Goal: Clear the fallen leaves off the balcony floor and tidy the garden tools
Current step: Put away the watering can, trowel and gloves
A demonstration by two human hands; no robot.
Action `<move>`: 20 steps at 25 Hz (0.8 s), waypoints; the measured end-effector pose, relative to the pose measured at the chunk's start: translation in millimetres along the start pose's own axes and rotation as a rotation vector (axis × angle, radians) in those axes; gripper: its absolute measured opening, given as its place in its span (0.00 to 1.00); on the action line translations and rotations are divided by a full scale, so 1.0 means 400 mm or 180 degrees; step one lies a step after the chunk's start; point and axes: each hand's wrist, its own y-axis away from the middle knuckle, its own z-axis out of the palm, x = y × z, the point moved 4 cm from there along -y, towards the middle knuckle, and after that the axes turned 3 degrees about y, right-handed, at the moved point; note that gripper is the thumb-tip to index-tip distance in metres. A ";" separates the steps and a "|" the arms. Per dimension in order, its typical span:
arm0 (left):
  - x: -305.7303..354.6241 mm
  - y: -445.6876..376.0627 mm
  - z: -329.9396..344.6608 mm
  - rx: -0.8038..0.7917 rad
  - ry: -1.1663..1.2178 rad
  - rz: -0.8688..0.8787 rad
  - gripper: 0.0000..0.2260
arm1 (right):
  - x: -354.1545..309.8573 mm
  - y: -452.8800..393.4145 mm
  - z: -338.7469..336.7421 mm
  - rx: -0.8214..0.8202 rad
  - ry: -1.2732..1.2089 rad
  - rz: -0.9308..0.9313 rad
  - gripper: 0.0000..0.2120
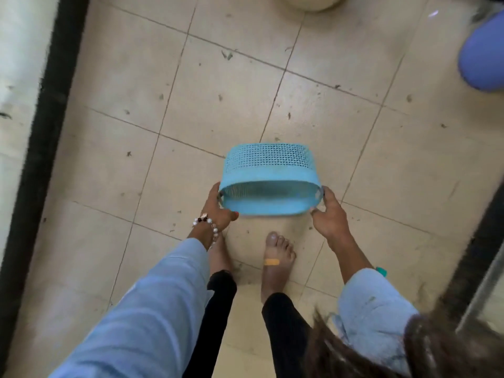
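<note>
- Two hands hold one blue basket (pixel 268 181) in the middle of the frame, just above the bare feet.
- The left hand (pixel 218 208) grips the left end of the rim, thumb curled under the near edge and fingers behind the end.
- The right hand (pixel 328 214) grips the right end, fingers curled round a thin grey handle there.
- The basket is tipped, so its open mouth faces the person and its holey side points to the top of the frame. I cannot see anything inside it, but the picture is blurry.
- Many small dark leaves (pixel 227 54) lie all over the tile floor (pixel 109 165), mostly in the upper half of the frame. One more sits at the far left edge.
- A pale round pot (pixel 311 1) shows at the top edge, and a purple thing (pixel 482 55) at the upper right. I cannot tell what it is.
- No garden tools show here.
- I think the basket is meant for the leaves. To do this well, keep both hands tight on the ends and set it down flat with the mouth up.
- Put it close to where the leaves are thickest, so less walking is needed.
- Small bits might slip out through the holes, so carry it gently.
</note>
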 end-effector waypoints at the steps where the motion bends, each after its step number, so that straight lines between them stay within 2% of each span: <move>1: 0.025 0.034 -0.026 0.0040 0.0150 -0.0006 0.37 | -0.038 0.035 -0.017 0.0026 -0.0060 -0.0042 0.29; 5: 0.124 0.187 -0.169 0.0445 0.0565 -0.0299 0.36 | -0.232 0.165 -0.083 -0.0043 -0.0159 -0.0183 0.26; 11: 0.282 0.422 -0.475 0.0831 0.1478 -0.0405 0.32 | -0.675 0.386 -0.106 -0.0243 -0.0158 -0.0583 0.26; 15: 0.287 0.397 -0.651 0.0867 0.1787 -0.0487 0.37 | -0.915 0.415 -0.029 -0.0463 0.0070 -0.0919 0.25; 18: 0.299 0.360 -0.762 0.0970 0.1825 -0.0465 0.31 | -1.054 0.374 0.088 -0.0786 0.0179 -0.0986 0.28; 20: 0.281 0.303 -0.821 0.1034 0.1923 -0.0445 0.30 | -1.118 0.321 0.181 -0.0976 0.0334 -0.1050 0.29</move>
